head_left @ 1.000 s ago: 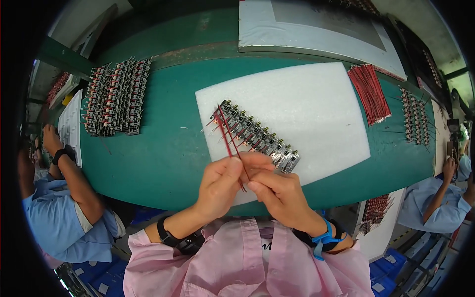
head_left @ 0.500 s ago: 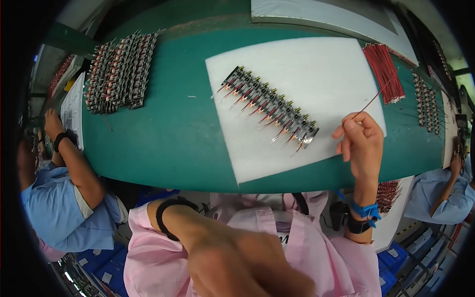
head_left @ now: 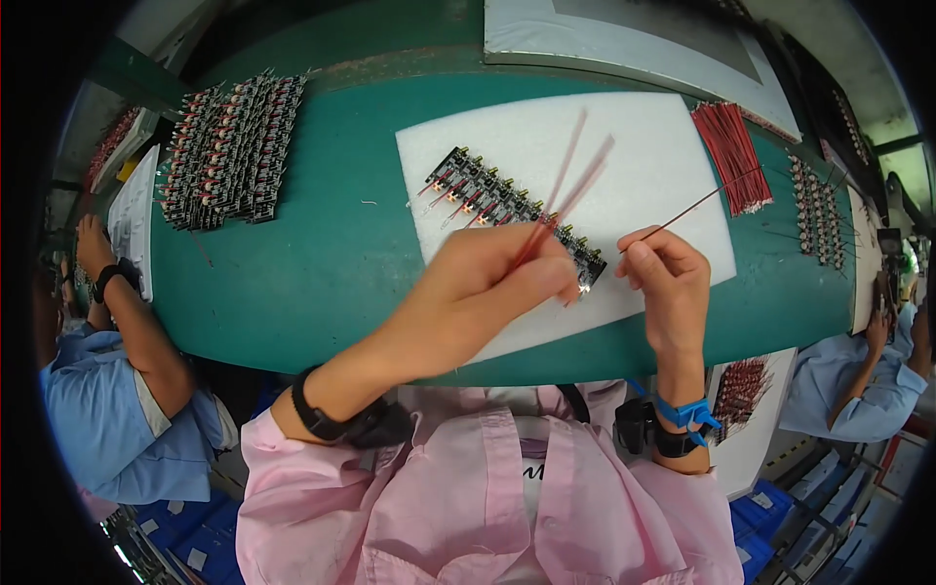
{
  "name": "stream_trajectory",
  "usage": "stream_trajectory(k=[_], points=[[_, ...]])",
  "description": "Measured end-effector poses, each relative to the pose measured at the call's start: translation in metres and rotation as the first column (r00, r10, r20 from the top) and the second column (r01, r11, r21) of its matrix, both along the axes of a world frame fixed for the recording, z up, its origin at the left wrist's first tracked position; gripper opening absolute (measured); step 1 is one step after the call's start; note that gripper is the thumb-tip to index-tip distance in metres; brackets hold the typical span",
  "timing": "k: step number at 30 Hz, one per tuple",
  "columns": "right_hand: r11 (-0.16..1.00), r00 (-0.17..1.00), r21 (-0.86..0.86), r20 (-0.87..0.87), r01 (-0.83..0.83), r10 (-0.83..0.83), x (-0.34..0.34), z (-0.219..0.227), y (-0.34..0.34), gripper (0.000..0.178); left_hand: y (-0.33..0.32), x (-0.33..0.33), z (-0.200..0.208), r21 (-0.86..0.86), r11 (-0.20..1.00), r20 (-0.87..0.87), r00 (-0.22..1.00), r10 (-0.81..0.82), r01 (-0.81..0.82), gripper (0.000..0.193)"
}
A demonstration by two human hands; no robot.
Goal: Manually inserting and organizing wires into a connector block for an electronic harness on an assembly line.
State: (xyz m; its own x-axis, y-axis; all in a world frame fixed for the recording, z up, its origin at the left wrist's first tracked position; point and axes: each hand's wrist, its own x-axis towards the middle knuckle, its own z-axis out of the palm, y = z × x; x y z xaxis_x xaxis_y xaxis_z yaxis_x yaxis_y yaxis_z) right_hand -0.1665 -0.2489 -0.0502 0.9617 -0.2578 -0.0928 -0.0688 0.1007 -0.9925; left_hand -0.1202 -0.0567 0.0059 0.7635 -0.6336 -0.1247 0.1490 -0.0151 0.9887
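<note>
A row of small joined circuit boards [head_left: 466, 181] with short red wires along one side lies slantwise on a white foam sheet [head_left: 643, 132]. My left hand [head_left: 483, 283] is closed over the near part of the row, hiding some boards. A few red wires [head_left: 583, 182], blurred by motion, stick up from its fingers. Whether the hand touches the boards, I cannot tell. To the right of the row, my right hand [head_left: 671, 288] pinches one thin dark red wire [head_left: 697, 204] by its end. The wire slants up to the right, past the foam's edge.
A bundle of red wires [head_left: 729, 161] lies right of the foam on the green table [head_left: 331, 283]. Beyond it sit more small boards [head_left: 817, 214]. Stacked board rows [head_left: 229, 156] stand at the far left. Co-workers in blue sit left [head_left: 127, 409] and right [head_left: 848, 375].
My left hand has risen from low near my body to over the board row, with red wires showing in it. My right hand has shifted slightly left, still pinching its wire.
</note>
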Motion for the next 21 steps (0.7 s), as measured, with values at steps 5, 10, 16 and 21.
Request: stream_trajectory(k=[5,10,16,21], points=[[0.998,0.994,0.001,0.087,-0.069,0.069,-0.001,0.011,0.019,0.009,-0.024,-0.001,-0.032,0.199,0.976,0.266,0.964,0.031,-0.086,0.012],[0.988,0.987,-0.137,0.136,-0.068,0.087,0.000,0.016,0.022,0.007,-0.025,0.000,-0.032,0.222,0.974,0.195,0.981,0.011,-0.055,0.010],[0.971,0.986,-0.225,0.126,-0.080,0.110,0.001,0.011,0.019,0.007,-0.025,0.002,-0.032,0.240,0.966,0.408,0.913,-0.011,-0.095,0.010],[0.989,0.987,-0.040,0.073,-0.139,0.142,-0.001,0.012,0.020,0.010,-0.024,0.004,-0.034,0.219,0.970,0.535,0.844,-0.028,-0.107,0.009]])
